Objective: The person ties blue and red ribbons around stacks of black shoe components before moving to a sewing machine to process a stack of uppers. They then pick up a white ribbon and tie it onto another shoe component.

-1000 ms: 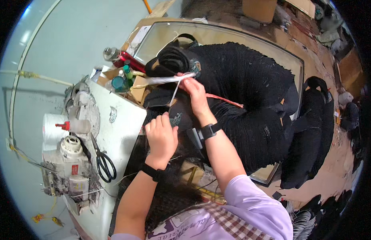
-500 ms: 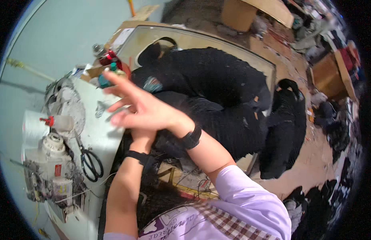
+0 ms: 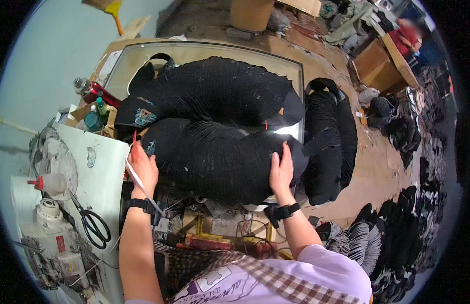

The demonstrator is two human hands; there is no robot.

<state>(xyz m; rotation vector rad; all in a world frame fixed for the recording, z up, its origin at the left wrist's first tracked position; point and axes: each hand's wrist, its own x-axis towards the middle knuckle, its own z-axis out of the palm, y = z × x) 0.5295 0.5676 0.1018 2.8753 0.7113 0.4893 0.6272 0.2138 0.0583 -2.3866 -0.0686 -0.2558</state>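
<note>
Two thick, curved bundles of black ribbed knit pieces lie on a framed glass-like tabletop [image 3: 230,49]: a far bundle [image 3: 220,86] and a near bundle [image 3: 209,157]. My left hand [image 3: 142,167] is at the near bundle's left end, fingers extended, beside the white table's edge. A white strip [image 3: 136,177] runs across that hand, and a thin red tip shows above its fingers; whether the hand holds either is unclear. Against the near bundle's right end rests my right hand [image 3: 282,175], open, palm inward, thumb apart. The bundle hides part of its fingers.
Scissors [image 3: 93,228], a red-capped bottle [image 3: 52,183] and a linty sewing machine [image 3: 55,228] occupy the white table [image 3: 101,167] at left. Behind it stands a box [image 3: 112,121] of bottles. Another black bundle [image 3: 326,147] lies right; a person [image 3: 404,38] is at far right.
My hands were crossed in front of me, left of the bundles. They have moved apart and down to opposite ends of the near bundle. The view has shifted too.
</note>
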